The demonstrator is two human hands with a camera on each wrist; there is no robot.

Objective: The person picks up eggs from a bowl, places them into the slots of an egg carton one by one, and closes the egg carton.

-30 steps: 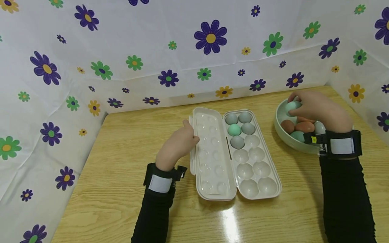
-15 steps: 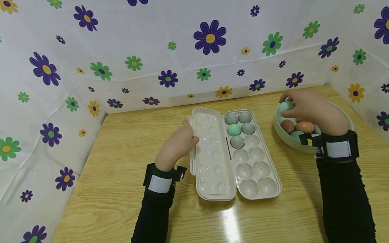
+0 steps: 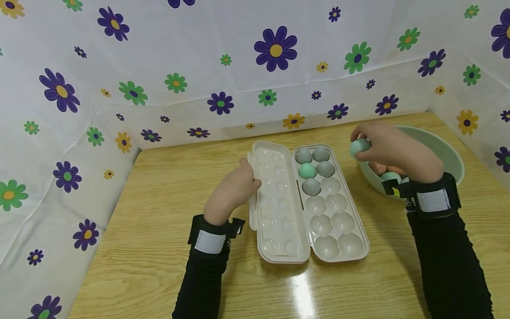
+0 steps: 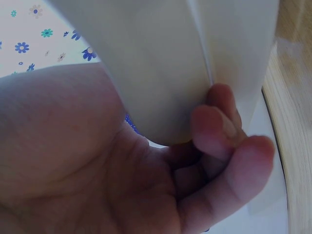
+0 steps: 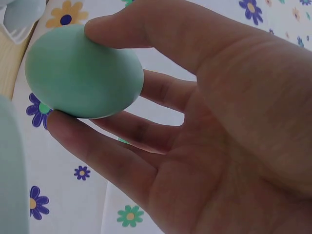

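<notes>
A pale green egg (image 5: 83, 73) is pinched between the thumb and fingers of my right hand (image 3: 392, 148), just left of the bowl's rim in the head view. The white egg carton (image 3: 360, 235) lies unfolded on the table, its lid (image 3: 279, 199) on the left. Grey eggs (image 3: 311, 187) and one mint green egg (image 3: 307, 170) sit in the far cups; the nearer cups hold none. My left hand (image 3: 233, 192) grips the lid's left edge. The left wrist view shows fingers (image 4: 214, 129) curled round that edge, the thumb hidden.
Right of the carton stands a pale green bowl (image 3: 446, 150) with brown eggs (image 3: 377, 167) and a green egg (image 3: 391, 177) showing, partly covered by my right arm. A flowered cloth (image 3: 239, 26) hangs behind the wooden table (image 3: 151, 212) and along both sides.
My right hand has moved left and slightly nearer, carrying the green egg out over the bowl's left rim. The left hand and carton have stayed put.
</notes>
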